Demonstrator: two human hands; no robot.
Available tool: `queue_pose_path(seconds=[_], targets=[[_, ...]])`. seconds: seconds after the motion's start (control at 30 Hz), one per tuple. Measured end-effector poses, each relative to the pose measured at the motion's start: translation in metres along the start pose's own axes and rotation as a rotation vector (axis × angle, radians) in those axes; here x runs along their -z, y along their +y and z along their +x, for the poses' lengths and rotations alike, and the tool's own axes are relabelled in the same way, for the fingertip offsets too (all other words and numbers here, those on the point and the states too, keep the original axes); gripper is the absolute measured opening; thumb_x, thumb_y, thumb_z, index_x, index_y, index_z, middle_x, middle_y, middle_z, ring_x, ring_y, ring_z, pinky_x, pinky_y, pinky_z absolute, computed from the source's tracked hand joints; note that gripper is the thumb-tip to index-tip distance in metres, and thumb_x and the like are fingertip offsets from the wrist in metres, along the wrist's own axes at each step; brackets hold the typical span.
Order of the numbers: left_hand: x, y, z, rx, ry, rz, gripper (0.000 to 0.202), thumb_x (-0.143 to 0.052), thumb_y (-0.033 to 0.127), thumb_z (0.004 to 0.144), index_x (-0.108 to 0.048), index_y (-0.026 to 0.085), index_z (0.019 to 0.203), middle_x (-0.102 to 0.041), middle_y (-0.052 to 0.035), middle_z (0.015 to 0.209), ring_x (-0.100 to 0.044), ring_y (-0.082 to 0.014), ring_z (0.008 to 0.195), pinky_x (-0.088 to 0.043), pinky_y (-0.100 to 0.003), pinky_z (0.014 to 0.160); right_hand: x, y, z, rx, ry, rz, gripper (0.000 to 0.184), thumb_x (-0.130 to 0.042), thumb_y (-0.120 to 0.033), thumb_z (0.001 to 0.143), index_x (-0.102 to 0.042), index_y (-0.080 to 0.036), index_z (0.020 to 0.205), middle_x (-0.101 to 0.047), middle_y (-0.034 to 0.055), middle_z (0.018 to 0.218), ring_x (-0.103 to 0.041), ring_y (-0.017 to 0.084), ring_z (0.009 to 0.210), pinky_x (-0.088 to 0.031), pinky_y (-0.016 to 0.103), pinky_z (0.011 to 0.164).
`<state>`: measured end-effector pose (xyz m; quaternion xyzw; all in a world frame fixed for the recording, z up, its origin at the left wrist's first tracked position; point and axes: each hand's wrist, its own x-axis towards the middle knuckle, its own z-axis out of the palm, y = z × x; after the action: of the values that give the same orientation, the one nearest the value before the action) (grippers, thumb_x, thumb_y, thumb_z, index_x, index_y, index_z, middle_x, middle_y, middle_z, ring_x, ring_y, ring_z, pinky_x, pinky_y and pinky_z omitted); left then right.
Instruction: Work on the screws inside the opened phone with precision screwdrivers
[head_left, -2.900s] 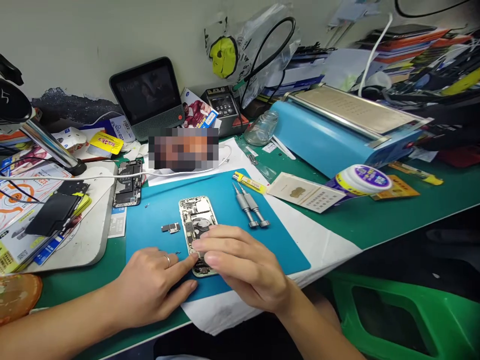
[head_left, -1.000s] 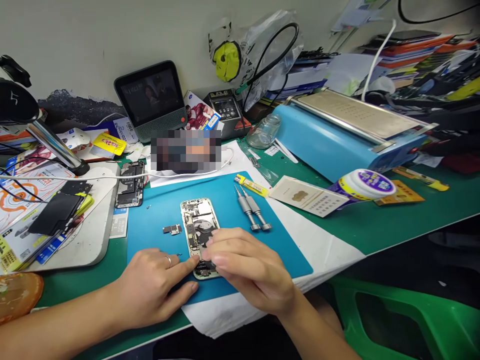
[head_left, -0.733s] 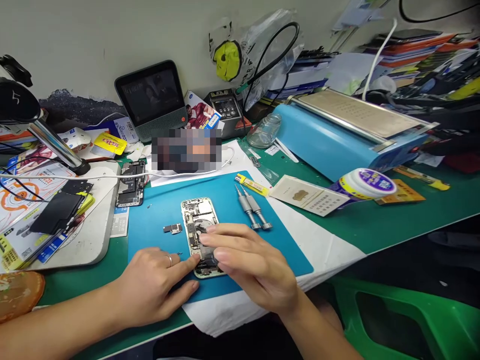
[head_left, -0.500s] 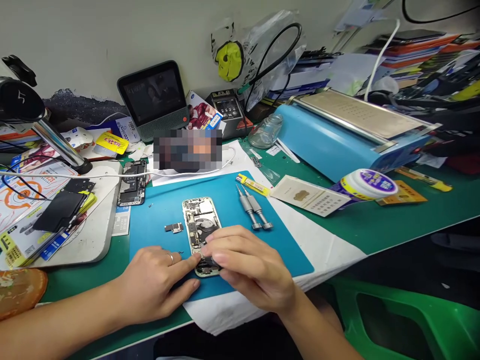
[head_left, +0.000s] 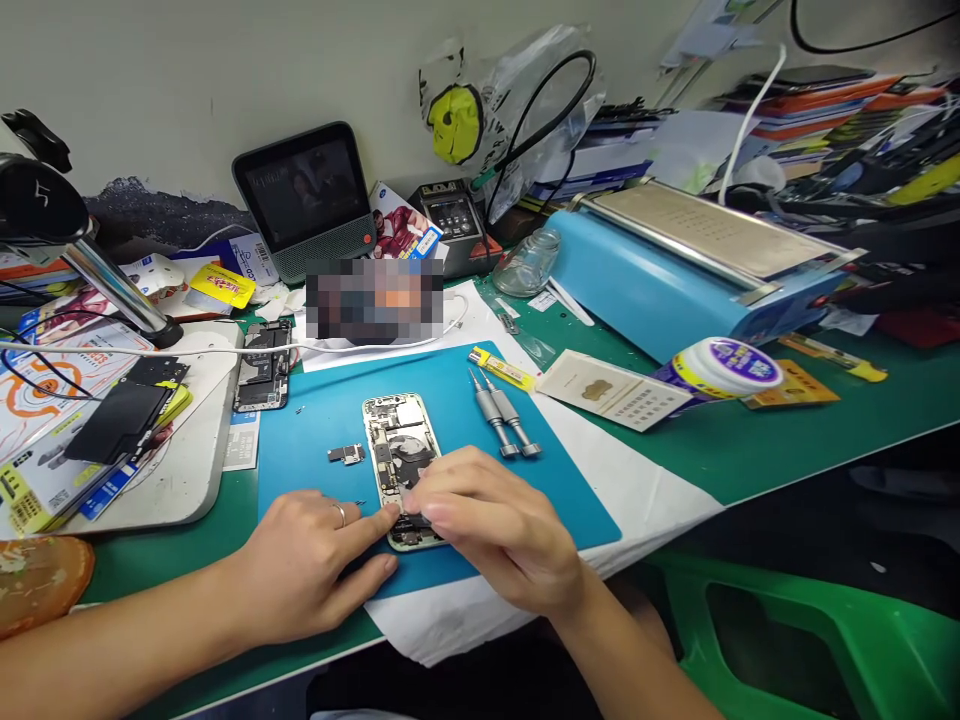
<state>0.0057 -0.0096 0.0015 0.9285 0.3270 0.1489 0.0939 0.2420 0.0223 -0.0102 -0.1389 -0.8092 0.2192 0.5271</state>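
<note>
Bunched over the phone, the right hand's grip held something or nothing; I couldn't tell. The left hand was loose, thumb and index apart, index fingertip on the phone's edge. The phone lay on a mat, between a board and two screwdrivers. Behind stood a screen.

left hand: 1 ring (silver-toned, narrow band) | 2 forearms: bare
</note>
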Motion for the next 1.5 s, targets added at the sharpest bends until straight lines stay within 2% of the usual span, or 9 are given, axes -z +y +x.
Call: queue_pose_path(seconds=[0.33, 0.8, 0.97, 1.07, 1.17, 1.27, 1.5], targets=[[0.0017, 0.0010, 0.0006, -0.017, 0.022, 0.021, 0.032, -0.036, 0.035, 0.113, -0.060, 0.018, 0.126, -0.061, 0.0023, 0.069, -0.053, -0.0168, 0.051, -0.029, -0.034, 0.050, 0.0002, -0.0007, 0.0005, -0.001, -0.023, -0.001, 0.041, -0.051, -0.006, 0.101, -0.055, -0.021, 0.139, -0.074, 0.0085, 0.104, -0.069, 0.017, 0.094, -0.060, 0.037, 0.081], [0.0002, 0.0002, 0.0009, -0.020, 0.006, 0.013, 0.030, -0.039, 0.034, 0.112, -0.060, 0.017, 0.125, -0.061, 0.0024, 0.070, -0.056, -0.0173, 0.053, -0.034, -0.034, 0.051, -0.0006, -0.0008, 0.0018, -0.009, -0.014, -0.003, 0.042, -0.052, -0.010, 0.102, -0.054, -0.025, 0.141, -0.072, 0.0064, 0.101, -0.066, 0.017, 0.090, -0.060, 0.035, 0.079], [-0.0002, -0.0005, 0.0009, -0.026, 0.000, 0.014, 0.031, -0.039, 0.033, 0.111, -0.059, 0.016, 0.127, -0.061, 0.0023, 0.070, -0.056, -0.0175, 0.053, -0.035, -0.033, 0.050, -0.0018, -0.0001, 0.0032, 0.001, 0.000, -0.027, 0.040, -0.056, -0.010, 0.101, -0.056, -0.024, 0.138, -0.073, 0.0055, 0.098, -0.067, 0.017, 0.087, -0.060, 0.034, 0.078], [0.0001, -0.0006, 0.0011, -0.021, -0.003, 0.011, 0.030, -0.041, 0.032, 0.111, -0.059, 0.016, 0.129, -0.062, 0.0020, 0.070, -0.057, -0.0171, 0.053, -0.036, -0.031, 0.050, -0.0029, 0.0001, 0.0019, -0.001, 0.012, -0.004, 0.038, -0.055, -0.013, 0.102, -0.056, -0.023, 0.139, -0.075, 0.0075, 0.103, -0.071, 0.018, 0.093, -0.062, 0.037, 0.081], [0.0003, -0.0006, 0.0009, -0.023, -0.009, 0.004, 0.030, -0.042, 0.032, 0.110, -0.059, 0.016, 0.130, -0.063, 0.0015, 0.070, -0.058, -0.0173, 0.054, -0.037, -0.030, 0.050, -0.0042, -0.0001, -0.0009, -0.011, 0.021, 0.017, 0.045, -0.052, -0.008, 0.101, -0.053, -0.021, 0.144, -0.077, 0.0101, 0.110, -0.073, 0.019, 0.101, -0.063, 0.040, 0.086], [-0.0006, -0.0009, 0.0003, -0.027, 0.010, 0.012, 0.031, -0.041, 0.033, 0.111, -0.059, 0.016, 0.130, -0.064, 0.0012, 0.071, -0.059, -0.0177, 0.054, -0.037, -0.031, 0.050, -0.0053, -0.0006, -0.0033, -0.006, 0.022, 0.001, 0.052, -0.051, -0.005, 0.099, -0.049, -0.021, 0.148, -0.078, 0.0099, 0.108, -0.074, 0.019, 0.102, -0.063, 0.040, 0.086], [-0.0003, -0.0004, 0.0002, -0.042, 0.023, 0.022, 0.032, -0.037, 0.035, 0.112, -0.058, 0.016, 0.128, -0.064, 0.0020, 0.071, -0.059, -0.0183, 0.054, -0.035, -0.034, 0.051, -0.0057, -0.0015, -0.0045, -0.025, 0.019, 0.004, 0.056, -0.051, -0.003, 0.097, -0.049, -0.021, 0.150, -0.077, 0.0090, 0.109, -0.073, 0.020, 0.103, -0.064, 0.040, 0.087]])
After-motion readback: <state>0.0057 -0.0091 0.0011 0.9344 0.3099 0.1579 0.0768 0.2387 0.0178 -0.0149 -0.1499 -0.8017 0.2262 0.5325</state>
